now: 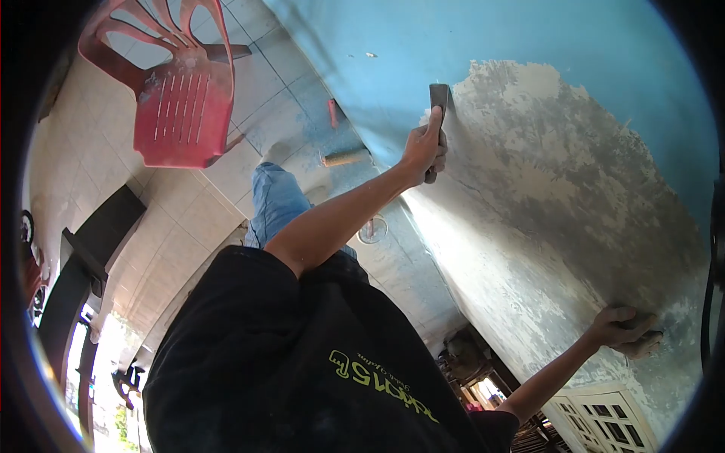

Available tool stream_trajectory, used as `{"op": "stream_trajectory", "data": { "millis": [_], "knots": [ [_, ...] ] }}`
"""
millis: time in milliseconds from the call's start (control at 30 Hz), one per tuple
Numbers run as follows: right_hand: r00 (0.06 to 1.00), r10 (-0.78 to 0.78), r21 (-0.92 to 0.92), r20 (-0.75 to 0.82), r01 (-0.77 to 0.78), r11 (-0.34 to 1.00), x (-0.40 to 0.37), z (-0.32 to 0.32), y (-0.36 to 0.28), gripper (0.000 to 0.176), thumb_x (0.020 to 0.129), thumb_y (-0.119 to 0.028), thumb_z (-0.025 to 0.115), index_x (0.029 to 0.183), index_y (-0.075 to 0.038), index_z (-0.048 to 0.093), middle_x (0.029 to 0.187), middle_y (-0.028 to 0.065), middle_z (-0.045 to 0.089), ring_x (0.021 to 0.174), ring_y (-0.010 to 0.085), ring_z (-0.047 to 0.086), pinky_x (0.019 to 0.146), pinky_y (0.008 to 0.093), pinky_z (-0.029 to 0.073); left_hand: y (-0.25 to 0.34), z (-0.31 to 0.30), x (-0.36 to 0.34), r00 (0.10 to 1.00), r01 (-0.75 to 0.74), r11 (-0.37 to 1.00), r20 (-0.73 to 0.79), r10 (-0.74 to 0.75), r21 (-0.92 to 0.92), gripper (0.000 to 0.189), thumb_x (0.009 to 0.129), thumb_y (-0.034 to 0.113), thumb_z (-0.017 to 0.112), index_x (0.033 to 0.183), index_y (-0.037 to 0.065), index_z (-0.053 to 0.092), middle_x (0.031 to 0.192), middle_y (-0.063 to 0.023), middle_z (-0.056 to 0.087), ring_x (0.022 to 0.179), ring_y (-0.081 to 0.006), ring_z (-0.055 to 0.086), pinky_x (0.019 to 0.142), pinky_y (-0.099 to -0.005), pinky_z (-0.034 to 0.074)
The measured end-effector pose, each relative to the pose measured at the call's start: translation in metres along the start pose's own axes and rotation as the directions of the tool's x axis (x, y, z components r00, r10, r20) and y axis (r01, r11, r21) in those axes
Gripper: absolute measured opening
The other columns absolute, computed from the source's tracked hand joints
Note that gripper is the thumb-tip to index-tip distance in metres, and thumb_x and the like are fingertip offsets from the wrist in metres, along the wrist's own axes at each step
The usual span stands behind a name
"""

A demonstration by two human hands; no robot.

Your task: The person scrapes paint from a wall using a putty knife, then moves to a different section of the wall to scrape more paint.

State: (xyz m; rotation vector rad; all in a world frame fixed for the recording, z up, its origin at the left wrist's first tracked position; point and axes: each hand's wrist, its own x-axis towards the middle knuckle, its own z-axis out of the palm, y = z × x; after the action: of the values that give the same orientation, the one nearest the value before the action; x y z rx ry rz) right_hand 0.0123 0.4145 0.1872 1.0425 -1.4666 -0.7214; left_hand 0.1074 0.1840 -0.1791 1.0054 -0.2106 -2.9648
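Note:
My left hand (427,151) is closed round a dark, flat bar-shaped tool (439,97), thumb along it, at the edge where blue paint meets bare plaster. The tool's lower end shows below my fingers. Lower right, my right hand (628,332) rests against the rough grey plaster (559,181) with its fingers curled; something dark shows by them, too unclear to name. Blue paint (393,38) surrounds the upper part of the grey patch.
A red plastic chair (181,113) stands on the tiled floor (189,204). A paint roller (345,158) and a red-handled item (332,112) lie by the wall's foot. A round object (372,229) is near my legs. Lower right is a white lattice vent (604,419).

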Motion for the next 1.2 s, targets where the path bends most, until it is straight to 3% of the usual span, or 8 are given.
{"op": "stream_trajectory", "data": {
  "millis": [200, 333, 400, 467, 600, 800, 967, 1200],
  "knots": [
    [1.000, 0.007, -0.010, -0.010, -0.007, 1.000, -0.002, 0.000, 0.002, 0.043, 0.096, -0.037, 0.045, 0.125, -0.006, 0.052, 0.136, 0.0144, 0.035, 0.128, 0.0289, 0.030, 0.102, 0.0515, 0.031, -0.018, -0.001, -0.002, 0.995, 0.096, 0.994, 0.019, -0.097, 0.052, 0.060, 0.088, 0.066, 0.047, 0.062, 0.012, 0.041, 0.049, 0.0016, 0.036, 0.038, -0.0122, 0.038, 0.036, -0.0289, 0.030],
    [0.996, 0.039, 0.045, -0.077, -0.036, 0.998, -0.002, 0.002, 0.000, 0.041, 0.095, -0.038, 0.048, 0.121, -0.008, 0.056, 0.135, 0.0141, 0.039, 0.125, 0.0303, 0.035, 0.101, 0.0490, 0.031, 0.017, -0.002, 0.021, 0.996, -0.078, 0.997, 0.031, 0.078, 0.016, 0.063, 0.090, 0.066, 0.041, 0.061, 0.010, 0.045, 0.050, -0.0024, 0.041, 0.040, -0.0144, 0.043, 0.038, -0.0300, 0.034],
    [0.997, 0.028, 0.022, -0.072, -0.026, 0.999, -0.003, 0.002, 0.003, 0.040, 0.095, -0.037, 0.048, 0.121, -0.008, 0.056, 0.135, 0.0139, 0.039, 0.124, 0.0301, 0.036, 0.101, 0.0490, 0.032, -0.005, 0.002, 0.009, 0.988, -0.033, 0.958, -0.135, 0.074, 0.285, 0.061, 0.091, 0.064, 0.042, 0.063, 0.011, 0.043, 0.051, -0.0002, 0.038, 0.041, -0.0128, 0.040, 0.038, -0.0289, 0.032],
    [0.997, 0.014, 0.008, -0.070, -0.013, 1.000, -0.003, 0.002, 0.003, 0.040, 0.095, -0.037, 0.048, 0.122, -0.009, 0.056, 0.135, 0.0137, 0.039, 0.124, 0.0298, 0.036, 0.100, 0.0489, 0.033, -0.024, -0.006, -0.009, 0.983, 0.150, 0.982, 0.093, -0.161, 0.119, 0.058, 0.091, 0.064, 0.043, 0.064, 0.013, 0.040, 0.051, 0.0023, 0.034, 0.040, -0.0100, 0.036, 0.037, -0.0277, 0.029],
    [0.998, -0.002, 0.012, -0.057, 0.003, 1.000, 0.000, 0.003, 0.004, 0.041, 0.095, -0.037, 0.047, 0.122, -0.008, 0.055, 0.135, 0.0136, 0.039, 0.123, 0.0278, 0.036, 0.100, 0.0483, 0.034, 0.005, 0.009, -0.004, 0.996, -0.044, 0.987, -0.066, 0.055, 0.155, 0.058, 0.090, 0.065, 0.043, 0.065, 0.013, 0.039, 0.050, 0.0027, 0.033, 0.039, -0.0103, 0.036, 0.037, -0.0279, 0.028],
    [0.998, 0.016, 0.013, -0.061, -0.016, 1.000, 0.000, 0.000, 0.000, 0.041, 0.094, -0.037, 0.047, 0.123, -0.008, 0.055, 0.136, 0.0120, 0.039, 0.125, 0.0275, 0.035, 0.101, 0.0487, 0.033, -0.014, -0.002, -0.006, 0.987, 0.120, 0.988, 0.097, -0.129, 0.095, 0.058, 0.090, 0.066, 0.043, 0.065, 0.013, 0.041, 0.050, 0.0030, 0.032, 0.039, -0.0098, 0.035, 0.037, -0.0280, 0.029],
    [0.999, 0.030, 0.016, -0.031, -0.029, 0.999, -0.006, 0.000, 0.000, 0.041, 0.094, -0.037, 0.046, 0.122, -0.008, 0.055, 0.137, 0.0121, 0.038, 0.126, 0.0277, 0.034, 0.102, 0.0484, 0.033, 0.027, 0.001, 0.007, 0.997, -0.064, 0.995, 0.039, 0.061, 0.075, 0.061, 0.089, 0.067, 0.042, 0.064, 0.012, 0.043, 0.050, 0.0022, 0.035, 0.039, -0.0109, 0.037, 0.037, -0.0291, 0.032],
    [1.000, 0.025, -0.021, 0.009, -0.024, 0.999, -0.004, 0.000, 0.002, 0.043, 0.095, -0.036, 0.044, 0.125, -0.005, 0.049, 0.139, 0.0154, 0.032, 0.131, 0.0300, 0.026, 0.107, 0.0504, 0.029, 0.000, 0.003, -0.012, 0.997, 0.081, 0.986, -0.003, -0.082, 0.148, 0.058, 0.088, 0.067, 0.045, 0.064, 0.014, 0.040, 0.050, 0.0032, 0.034, 0.038, -0.0108, 0.035, 0.037, -0.0277, 0.030]
  ]
}}
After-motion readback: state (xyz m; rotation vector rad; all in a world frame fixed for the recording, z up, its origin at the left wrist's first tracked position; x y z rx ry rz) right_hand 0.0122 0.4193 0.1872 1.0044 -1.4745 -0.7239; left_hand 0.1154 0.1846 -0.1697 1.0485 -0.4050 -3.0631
